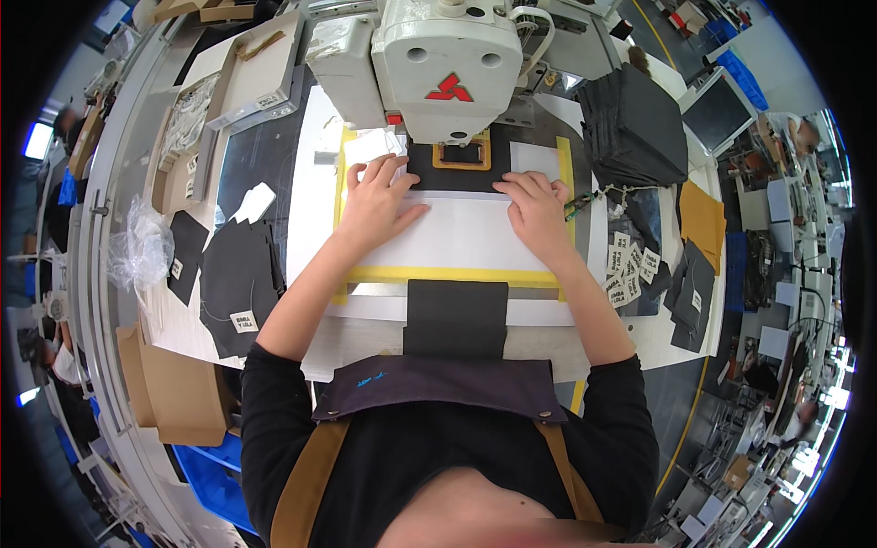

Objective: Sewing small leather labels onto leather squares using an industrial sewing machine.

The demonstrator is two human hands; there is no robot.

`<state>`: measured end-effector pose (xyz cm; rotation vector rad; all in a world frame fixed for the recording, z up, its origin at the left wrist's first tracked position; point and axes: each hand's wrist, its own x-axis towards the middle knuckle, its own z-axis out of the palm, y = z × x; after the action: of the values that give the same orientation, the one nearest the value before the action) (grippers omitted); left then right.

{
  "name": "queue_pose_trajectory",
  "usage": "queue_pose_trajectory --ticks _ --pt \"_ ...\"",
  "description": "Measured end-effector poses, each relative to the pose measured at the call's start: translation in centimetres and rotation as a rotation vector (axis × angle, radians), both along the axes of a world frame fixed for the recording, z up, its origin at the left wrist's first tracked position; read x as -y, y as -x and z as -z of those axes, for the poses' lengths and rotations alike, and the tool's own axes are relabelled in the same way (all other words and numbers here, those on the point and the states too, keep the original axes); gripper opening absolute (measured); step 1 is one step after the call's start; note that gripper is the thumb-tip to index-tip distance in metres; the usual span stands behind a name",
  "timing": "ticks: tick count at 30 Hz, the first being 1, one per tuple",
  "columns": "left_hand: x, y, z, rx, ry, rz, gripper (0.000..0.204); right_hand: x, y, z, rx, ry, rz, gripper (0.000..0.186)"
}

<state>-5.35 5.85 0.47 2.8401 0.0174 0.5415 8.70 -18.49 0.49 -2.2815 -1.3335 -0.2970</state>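
My left hand [375, 203] rests with fingers apart on the left end of a black piece [470, 181] and the white paper around it. My right hand [534, 212] lies on the piece's right end, fingers spread and slightly bent. The piece sits on a white board [452, 233] edged with yellow tape [457, 273], beneath a white sewing machine head [429, 73]. A small orange frame [461, 164] is under the head. Green-handled snips [574, 207] lie just right of my right hand. Another black piece [455, 320] lies at the table's front edge.
Black pieces are stacked [630, 123] at right, beside loose labels [624, 274], orange sheets [702, 219] and a monitor [717, 114]. At left are open boxes [254, 64], plastic wrap [137, 247], black cut pieces [239, 292], a carton [174, 388] and a blue bin [215, 484]. Co-workers [804, 137] appear at both sides.
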Motion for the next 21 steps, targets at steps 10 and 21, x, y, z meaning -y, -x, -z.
queue_pose_trajectory --ticks 10,21 --pt "0.2 1.2 0.7 0.036 -0.126 -0.012 0.031 0.4 0.8 0.3 0.095 0.033 -0.012 0.03" --pt "2.9 1.2 0.9 -0.034 -0.114 0.073 0.061 0.5 2.1 1.0 0.159 0.032 0.066 0.03"
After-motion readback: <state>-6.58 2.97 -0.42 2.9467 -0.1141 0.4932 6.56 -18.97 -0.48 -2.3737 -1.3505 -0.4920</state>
